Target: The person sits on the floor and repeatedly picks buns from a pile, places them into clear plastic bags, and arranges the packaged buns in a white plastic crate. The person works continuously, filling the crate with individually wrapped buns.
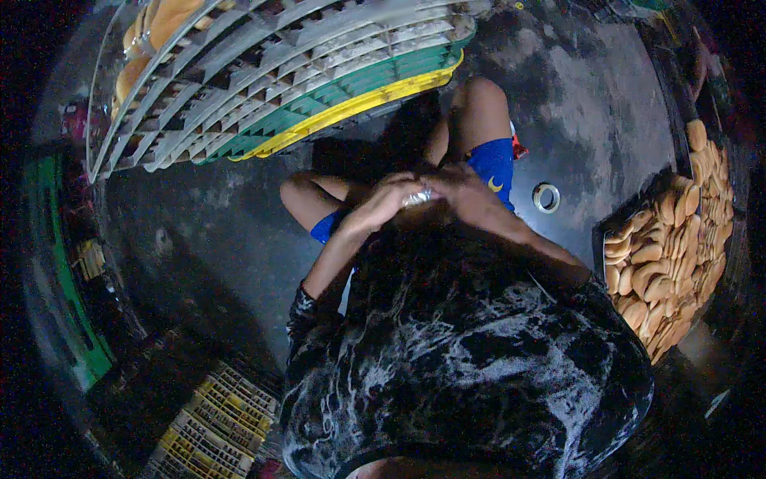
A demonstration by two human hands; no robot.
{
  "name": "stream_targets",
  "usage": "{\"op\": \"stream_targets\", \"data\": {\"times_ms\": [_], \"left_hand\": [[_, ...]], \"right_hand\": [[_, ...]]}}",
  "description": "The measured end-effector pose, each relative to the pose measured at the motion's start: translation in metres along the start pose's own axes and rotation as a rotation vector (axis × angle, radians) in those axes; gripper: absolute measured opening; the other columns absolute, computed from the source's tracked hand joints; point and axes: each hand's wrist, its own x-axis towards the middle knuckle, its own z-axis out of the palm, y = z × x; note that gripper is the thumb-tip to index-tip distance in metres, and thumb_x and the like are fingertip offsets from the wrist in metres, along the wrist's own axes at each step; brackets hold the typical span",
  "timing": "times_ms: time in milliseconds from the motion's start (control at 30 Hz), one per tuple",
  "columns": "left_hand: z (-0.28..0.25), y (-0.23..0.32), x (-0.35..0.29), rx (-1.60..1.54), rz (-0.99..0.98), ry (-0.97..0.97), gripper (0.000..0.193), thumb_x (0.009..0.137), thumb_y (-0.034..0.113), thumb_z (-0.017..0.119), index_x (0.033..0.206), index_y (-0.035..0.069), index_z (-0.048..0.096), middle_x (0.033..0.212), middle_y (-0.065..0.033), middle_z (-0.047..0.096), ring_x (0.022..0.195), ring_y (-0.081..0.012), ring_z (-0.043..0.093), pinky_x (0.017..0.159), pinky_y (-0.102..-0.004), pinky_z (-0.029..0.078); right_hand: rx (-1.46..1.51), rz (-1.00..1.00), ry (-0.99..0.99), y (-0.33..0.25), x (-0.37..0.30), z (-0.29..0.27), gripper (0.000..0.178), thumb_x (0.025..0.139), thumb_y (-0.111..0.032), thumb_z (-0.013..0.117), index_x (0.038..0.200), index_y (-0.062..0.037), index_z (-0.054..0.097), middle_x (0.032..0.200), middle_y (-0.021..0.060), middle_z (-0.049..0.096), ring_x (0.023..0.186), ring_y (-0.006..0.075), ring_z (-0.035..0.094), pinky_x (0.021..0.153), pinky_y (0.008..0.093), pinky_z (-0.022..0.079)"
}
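Item, centre of the frame: the left hand (pixel 381 203) and right hand (pixel 455 185) were drawn together above the person's lap, fingers curled inward and closed around a small pale, shiny object (pixel 416 198). The object sat between the two hands, touching both and mostly hidden by the fingers; it was possibly a scrap of clear wrapping, though the dim light left its kind uncertain.

Item, below the hands: bare knees and blue shorts (pixel 493 166), the person seated over a dark floor (pixel 590 104).

Item, right of centre: a roll of tape (pixel 546 197) lay flat on the floor, well apart from the hands.

Item, right edge: a dark tray (pixel 600 231) packed with golden bread rolls (pixel 654 263).

Item, upper left: a stack of plastic crates (pixel 319 88), grey, green and yellow, tilted across the frame.

Item, lower left: more crates (pixel 215 423), yellow-edged.
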Motion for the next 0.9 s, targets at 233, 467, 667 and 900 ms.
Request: {"op": "stream_targets", "data": {"times_ms": [233, 467, 667, 900], "left_hand": [[0.030, -0.012, 0.026, 0.204, 0.363, 0.425, 0.027, 0.085, 0.023, 0.049, 0.097, -0.001, 0.052, 0.087, -0.0041, 0.056, 0.082, -0.0132, 0.051, 0.076, -0.0237, 0.040], [0.061, 0.059, 0.065, 0.134, 0.520, 0.893, 0.025, 0.082, 0.021, 0.054, 0.089, -0.003, 0.056, 0.082, -0.0091, 0.059, 0.077, -0.0140, 0.052, 0.073, -0.0272, 0.041], [0.029, 0.040, 0.061, 0.214, 0.446, 0.863, 0.021, 0.080, 0.018, 0.057, 0.086, -0.003, 0.057, 0.076, -0.0068, 0.058, 0.073, -0.0102, 0.050, 0.067, -0.0257, 0.042], [0.004, 0.014, 0.050, -0.250, 0.375, 1.028, 0.024, 0.084, 0.022, 0.051, 0.082, -0.001, 0.056, 0.073, -0.0016, 0.055, 0.069, -0.0066, 0.046, 0.063, -0.0230, 0.040]], "right_hand": [[0.398, 0.487, -0.283, 0.028, 0.011, -0.024, 0.039, 0.080, -0.021, 0.052, 0.111, 0.0009, 0.041, 0.106, 0.0185, 0.047, 0.099, 0.0272, 0.047, 0.080, 0.0312, 0.040], [0.262, 0.545, 0.594, 0.125, 0.035, -0.047, 0.055, 0.084, -0.047, 0.039, 0.114, -0.0011, 0.039, 0.106, 0.0220, 0.052, 0.099, 0.0342, 0.050, 0.082, 0.0409, 0.039], [-0.229, 1.164, 0.109, 0.279, -0.027, -0.014, 0.061, 0.079, -0.050, 0.041, 0.117, -0.0023, 0.040, 0.100, 0.0191, 0.056, 0.093, 0.0337, 0.053, 0.081, 0.0402, 0.040], [-0.280, 1.126, -0.075, 0.312, -0.047, -0.032, 0.047, 0.080, -0.039, 0.047, 0.107, -0.0016, 0.048, 0.097, 0.0150, 0.057, 0.090, 0.0282, 0.054, 0.082, 0.0370, 0.040]]}}
